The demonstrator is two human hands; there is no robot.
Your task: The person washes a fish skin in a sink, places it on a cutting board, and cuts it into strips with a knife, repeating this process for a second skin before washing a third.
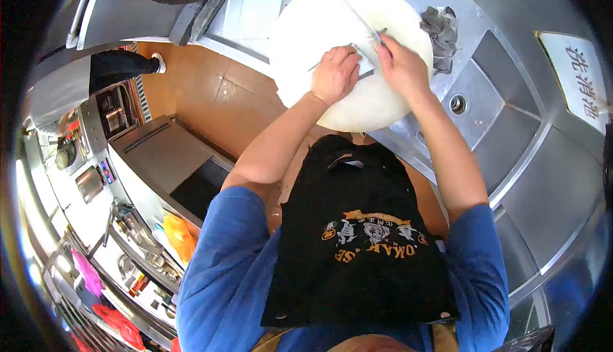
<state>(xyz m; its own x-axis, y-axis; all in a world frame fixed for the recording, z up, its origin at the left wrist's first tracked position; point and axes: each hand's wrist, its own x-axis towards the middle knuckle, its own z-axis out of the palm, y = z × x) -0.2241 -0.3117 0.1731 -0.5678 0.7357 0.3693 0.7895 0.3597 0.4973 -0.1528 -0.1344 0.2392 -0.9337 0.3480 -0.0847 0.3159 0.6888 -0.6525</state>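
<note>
A large round white cutting board (357, 112) lies under both hands on the steel counter. In my right hand (402, 68) is the handle of a long narrow knife (352, 10), its blade pointing away toward the board's far edge. With fingers curled, my left hand (335, 74) presses on a flat pale grey piece (365, 65) with dark edges near the board's middle. What this piece is I cannot tell, as the fingers cover part of it. The two hands are close together, the right one just beside the piece.
A crumpled grey cloth (440, 36) lies right of the board. Farther right is a steel sink (476, 87) with a drain. A translucent plastic tray (252, 7) sits at the board's left. Another person (70, 87) stands by the cooking equipment at far left.
</note>
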